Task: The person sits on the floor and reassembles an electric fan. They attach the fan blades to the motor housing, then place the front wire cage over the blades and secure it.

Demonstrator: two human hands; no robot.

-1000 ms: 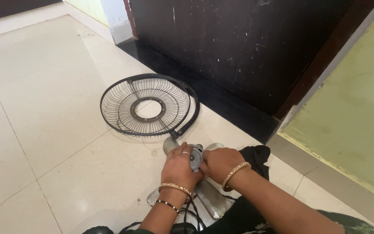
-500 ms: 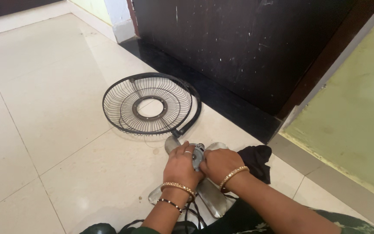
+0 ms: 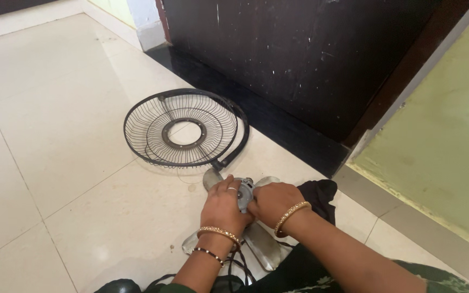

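Note:
A grey fan blade assembly (image 3: pixel 260 247) with metal blades lies on the tiled floor in front of me. Both my hands clasp its round grey hub (image 3: pixel 243 194). My left hand (image 3: pixel 222 205), with a ring and bangles, grips the hub from the left. From the right, my right hand (image 3: pixel 272 202), with a gold bangle, holds the same hub. A black wire fan guard (image 3: pixel 183 129) lies flat on the floor just beyond the blades.
A black cloth (image 3: pixel 318 194) lies right of my hands. Black cables (image 3: pixel 233 268) run under my left wrist. A dark wooden door (image 3: pixel 299 54) with a black threshold stands behind. A pale green wall (image 3: pixel 441 135) rises at right.
My hands stay clasped on the hub, with only a slight shift of the fingers. The view has drifted a little; the guard has not moved.

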